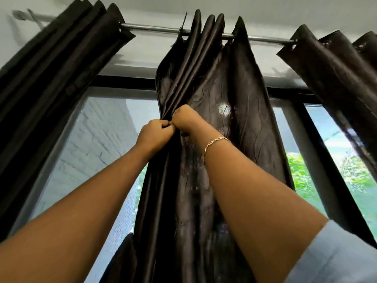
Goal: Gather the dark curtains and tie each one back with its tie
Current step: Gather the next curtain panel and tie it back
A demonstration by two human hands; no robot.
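**At the window (106, 144), both hands grip the middle curtain (214, 88)**

At the centre of the view, the middle curtain hangs from the rod (155, 28) at 12 o'clock and falls past the lower edge at 6 o'clock. Its upper folds are drawn together towards its left edge, where the two hands meet, while its right side is still spread flat.

The left hand (155, 132) has its fingers curled round the bunched folds at that edge. The right hand (186, 119), just above it towards 1 o'clock and touching it, is clenched on the same gathered cloth. Both forearms reach up from 7 and 5 o'clock. The right wrist wears a thin bracelet (214, 142), and a pale sleeve (334, 254) shows at 5 o'clock.

The left curtain (51, 68) hangs bunched at 10 o'clock, and the right curtain (330, 64) at 2 o'clock, both on the same rod and well apart from the hands. Through the panes a white brick wall (98, 127) shows at 9 o'clock and green leaves (346, 176) at 3 o'clock.
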